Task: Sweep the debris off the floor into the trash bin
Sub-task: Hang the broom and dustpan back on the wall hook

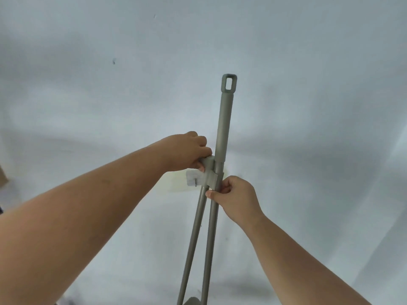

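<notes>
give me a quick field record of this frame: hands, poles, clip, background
left hand: grips the clip's left end
right hand: pinches the right pole just below the clip
poles: right pole upright with a loop at the top; left pole slants away below the clip
clip: grey, joins both poles
background: pale wall
debris, bin: not in view

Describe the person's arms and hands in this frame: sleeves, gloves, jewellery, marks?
Both arms are bare along their whole visible length; no sleeves in view. The left hand and the right hand wear no gloves, and no rings, watch or wristband are visible. Short, unpainted nails.
</notes>
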`<state>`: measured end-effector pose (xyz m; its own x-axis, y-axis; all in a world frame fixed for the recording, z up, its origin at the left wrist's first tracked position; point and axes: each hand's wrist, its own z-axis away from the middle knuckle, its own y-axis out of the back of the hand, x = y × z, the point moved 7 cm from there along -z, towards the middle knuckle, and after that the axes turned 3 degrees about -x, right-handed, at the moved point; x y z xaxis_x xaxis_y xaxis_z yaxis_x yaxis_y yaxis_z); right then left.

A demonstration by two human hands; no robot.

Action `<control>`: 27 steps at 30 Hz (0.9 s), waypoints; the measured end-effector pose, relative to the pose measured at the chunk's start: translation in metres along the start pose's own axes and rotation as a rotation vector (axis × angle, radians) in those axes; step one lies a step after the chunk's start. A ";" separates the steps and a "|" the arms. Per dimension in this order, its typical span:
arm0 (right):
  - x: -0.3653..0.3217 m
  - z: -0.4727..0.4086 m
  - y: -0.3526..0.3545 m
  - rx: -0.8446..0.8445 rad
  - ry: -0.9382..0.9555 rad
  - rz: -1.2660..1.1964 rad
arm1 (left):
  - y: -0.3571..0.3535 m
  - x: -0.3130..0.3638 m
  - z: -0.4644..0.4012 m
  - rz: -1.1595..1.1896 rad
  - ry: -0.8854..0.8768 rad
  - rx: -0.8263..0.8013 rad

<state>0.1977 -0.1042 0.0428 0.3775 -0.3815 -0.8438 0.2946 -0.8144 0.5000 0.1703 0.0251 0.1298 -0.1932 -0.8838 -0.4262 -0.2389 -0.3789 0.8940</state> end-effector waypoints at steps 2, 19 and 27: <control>0.002 0.004 -0.009 -0.005 -0.009 0.009 | -0.006 0.001 0.005 -0.001 0.026 -0.027; 0.027 0.017 -0.058 0.016 -0.085 0.161 | -0.099 0.018 0.062 1.247 0.687 0.041; 0.043 0.026 -0.071 0.020 -0.101 0.264 | -0.126 0.041 0.065 1.592 0.722 0.022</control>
<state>0.1699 -0.0742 -0.0336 0.3493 -0.6226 -0.7003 0.1794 -0.6891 0.7021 0.1302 0.0540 -0.0090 0.1929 -0.2943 0.9361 -0.2666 0.9024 0.3386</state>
